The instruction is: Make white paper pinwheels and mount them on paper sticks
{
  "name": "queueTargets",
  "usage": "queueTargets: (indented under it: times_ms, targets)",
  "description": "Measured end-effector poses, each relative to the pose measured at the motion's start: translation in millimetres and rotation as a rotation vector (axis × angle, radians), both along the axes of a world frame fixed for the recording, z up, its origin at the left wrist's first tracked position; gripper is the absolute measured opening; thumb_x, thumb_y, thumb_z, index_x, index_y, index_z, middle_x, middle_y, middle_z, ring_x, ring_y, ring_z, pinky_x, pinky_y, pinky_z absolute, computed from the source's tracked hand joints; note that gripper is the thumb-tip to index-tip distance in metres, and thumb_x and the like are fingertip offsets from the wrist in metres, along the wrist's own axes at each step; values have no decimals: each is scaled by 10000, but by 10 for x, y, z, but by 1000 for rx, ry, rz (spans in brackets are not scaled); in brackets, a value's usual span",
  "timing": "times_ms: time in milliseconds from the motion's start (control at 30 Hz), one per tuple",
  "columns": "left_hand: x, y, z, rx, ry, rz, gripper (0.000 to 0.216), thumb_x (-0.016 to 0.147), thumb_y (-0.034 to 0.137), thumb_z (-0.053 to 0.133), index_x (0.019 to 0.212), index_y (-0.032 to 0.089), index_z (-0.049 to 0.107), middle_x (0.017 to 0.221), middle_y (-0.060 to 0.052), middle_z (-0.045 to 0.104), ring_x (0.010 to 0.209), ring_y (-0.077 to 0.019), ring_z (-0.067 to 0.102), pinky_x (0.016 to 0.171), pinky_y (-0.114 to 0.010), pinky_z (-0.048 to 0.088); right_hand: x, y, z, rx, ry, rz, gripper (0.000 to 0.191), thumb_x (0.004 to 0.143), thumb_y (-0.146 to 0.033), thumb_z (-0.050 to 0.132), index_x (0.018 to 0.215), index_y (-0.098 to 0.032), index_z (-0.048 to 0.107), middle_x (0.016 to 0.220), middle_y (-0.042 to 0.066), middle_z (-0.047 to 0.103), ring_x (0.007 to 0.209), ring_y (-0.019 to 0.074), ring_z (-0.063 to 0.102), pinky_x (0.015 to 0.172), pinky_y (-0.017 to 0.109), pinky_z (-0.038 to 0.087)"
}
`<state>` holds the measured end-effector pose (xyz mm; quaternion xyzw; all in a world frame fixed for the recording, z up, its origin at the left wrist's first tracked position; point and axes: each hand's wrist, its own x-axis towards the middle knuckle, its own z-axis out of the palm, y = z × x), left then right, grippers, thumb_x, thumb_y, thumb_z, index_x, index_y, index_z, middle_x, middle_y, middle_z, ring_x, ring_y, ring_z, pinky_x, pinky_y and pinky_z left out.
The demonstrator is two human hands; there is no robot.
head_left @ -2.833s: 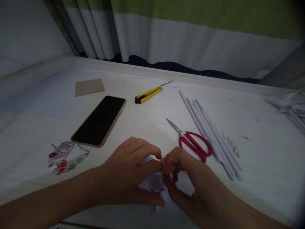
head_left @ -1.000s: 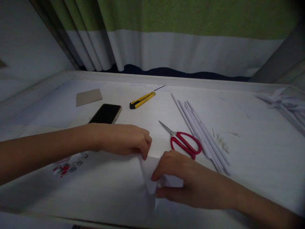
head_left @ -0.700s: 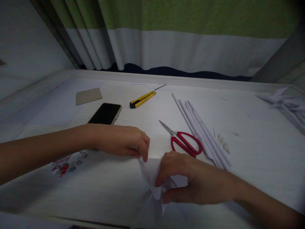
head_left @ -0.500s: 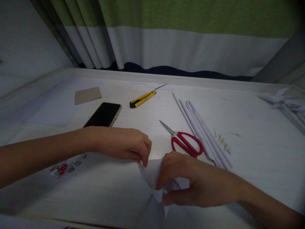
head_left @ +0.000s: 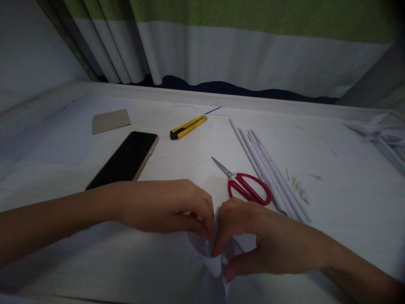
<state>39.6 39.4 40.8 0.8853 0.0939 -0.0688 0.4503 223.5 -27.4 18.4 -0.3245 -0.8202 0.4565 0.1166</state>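
At the near middle of the table, a folded piece of white paper [head_left: 213, 265] sits between my two hands, its lower part blurred. My left hand [head_left: 177, 209] pinches the paper's upper left part, thumb and fingers together. From the right, my right hand [head_left: 253, 236] grips the same paper between thumb and fingers, close to the left fingertips. Just beyond the right hand lie scissors [head_left: 243, 185] with red handles, blades pointing away to the left. A dark-screened phone [head_left: 125, 160] lies beyond my left forearm, partly covered by it.
A yellow utility knife [head_left: 189, 127] lies at the back middle. Several rolled white paper sticks [head_left: 268, 169] lie right of the scissors, beside small scraps [head_left: 299, 189]. A grey-brown card [head_left: 110, 121] rests at the back left. A folded paper piece [head_left: 378, 130] stands far right.
My left hand has moved right and nearer, bringing its edge of the paper up to my right fingers. My right hand keeps its grip. The view has shifted slightly.
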Motion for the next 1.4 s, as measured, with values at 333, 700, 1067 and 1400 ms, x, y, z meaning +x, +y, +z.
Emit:
queueTargets:
  times_ms: [333, 700, 1067, 1400]
  targets:
    - [32, -118, -175, -136, 74, 372, 167, 743, 94, 526, 800, 215, 626, 694, 62, 659, 637, -72, 609, 558, -134, 438, 59, -63, -31, -8, 34, -145, 195, 634, -231, 713, 805, -174, 639, 838, -9, 633, 808, 103, 549, 762, 226, 406]
    - [3, -123, -182, -118, 91, 304, 296, 739, 55, 428, 824, 225, 655, 724, 57, 670, 641, -74, 599, 565, -141, 411, 26, -71, -131, -43, 106, -171, 171, 634, -210, 719, 773, -161, 633, 787, -21, 636, 795, 100, 547, 766, 252, 389]
    - [-45, -82, -222, 35, 4, 306, 230, 723, 76, 510, 807, 250, 636, 761, 106, 664, 711, -21, 580, 645, -82, 368, 13, -74, -119, -54, 118, -150, 151, 652, -203, 706, 781, -162, 639, 799, -23, 632, 828, 96, 536, 785, 238, 384]
    - [-14, -167, -259, 15, 58, 328, 257, 736, 82, 448, 769, 256, 635, 675, 94, 648, 601, -39, 575, 540, -124, 368, 3, -111, -137, -26, 136, -171, 150, 642, -196, 713, 766, -165, 634, 775, -33, 635, 810, 94, 538, 753, 246, 395]
